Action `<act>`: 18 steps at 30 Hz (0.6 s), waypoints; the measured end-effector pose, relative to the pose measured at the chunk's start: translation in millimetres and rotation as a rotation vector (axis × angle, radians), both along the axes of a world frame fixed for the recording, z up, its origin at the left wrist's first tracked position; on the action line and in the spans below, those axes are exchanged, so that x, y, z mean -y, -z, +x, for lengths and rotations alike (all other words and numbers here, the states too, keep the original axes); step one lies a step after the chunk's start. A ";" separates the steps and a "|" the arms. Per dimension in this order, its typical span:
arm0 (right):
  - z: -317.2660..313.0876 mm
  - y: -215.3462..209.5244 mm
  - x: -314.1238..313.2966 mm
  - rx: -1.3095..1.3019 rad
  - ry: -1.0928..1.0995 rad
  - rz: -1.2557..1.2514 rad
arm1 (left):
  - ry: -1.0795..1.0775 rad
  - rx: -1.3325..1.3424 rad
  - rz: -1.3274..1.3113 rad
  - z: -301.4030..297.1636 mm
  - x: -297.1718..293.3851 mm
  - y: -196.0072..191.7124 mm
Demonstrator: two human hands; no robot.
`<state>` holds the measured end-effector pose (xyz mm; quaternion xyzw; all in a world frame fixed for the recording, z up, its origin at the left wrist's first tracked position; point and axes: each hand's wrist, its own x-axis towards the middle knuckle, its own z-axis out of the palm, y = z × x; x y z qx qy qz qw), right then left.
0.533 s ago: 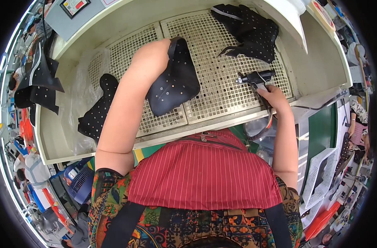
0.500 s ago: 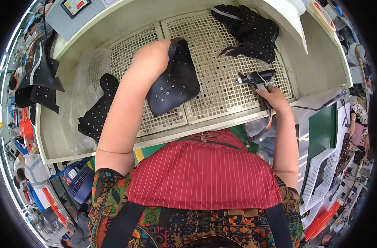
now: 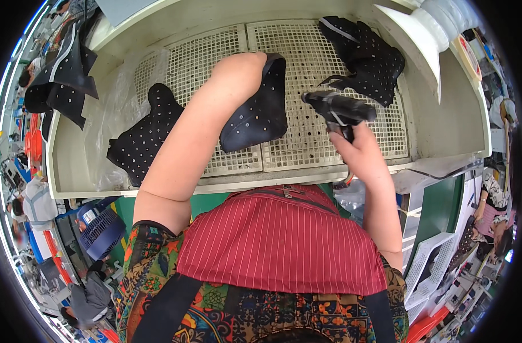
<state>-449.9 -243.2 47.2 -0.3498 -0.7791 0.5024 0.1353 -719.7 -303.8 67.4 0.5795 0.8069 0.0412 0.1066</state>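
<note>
My left hand grips the upper edge of a curved black sheet piece dotted with small shiny studs. Its fingers curl inward at the edge and are partly hidden; the piece's lower part hangs or rests over the grid, and I cannot tell which. In my right hand is a black pistol-shaped spray gun, blurred, with its nozzle toward the left. Two more studded black pieces lie in the tray: a flat one left of my left forearm, and a crumpled one at the far right.
A shallow cream tray with raised walls and a grid floor surrounds the work. Clear plastic film lies at its left. A white hood overhangs the right side. Outside on the left hang black pieces; a blue fan stands lower.
My right hand has lifted the spray gun and moved it left, closer to the black piece. The left hand keeps its hold; the whole view has shifted slightly.
</note>
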 end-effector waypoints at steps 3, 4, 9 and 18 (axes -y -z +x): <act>-26.3 -15.9 8.1 0.094 -0.036 0.210 | 0.002 -0.005 0.007 0.2 -2.1 0.3; -30.8 -9.7 8.5 0.105 -0.031 0.284 | -0.002 -0.004 0.003 -0.1 -3.3 0.2; -24.7 -18.1 5.2 0.167 -0.210 0.312 | -0.021 0.025 -0.020 -1.1 -1.7 -2.6; -24.0 -16.0 5.5 0.176 -0.089 0.502 | -0.002 0.057 -0.032 4.7 -7.8 2.1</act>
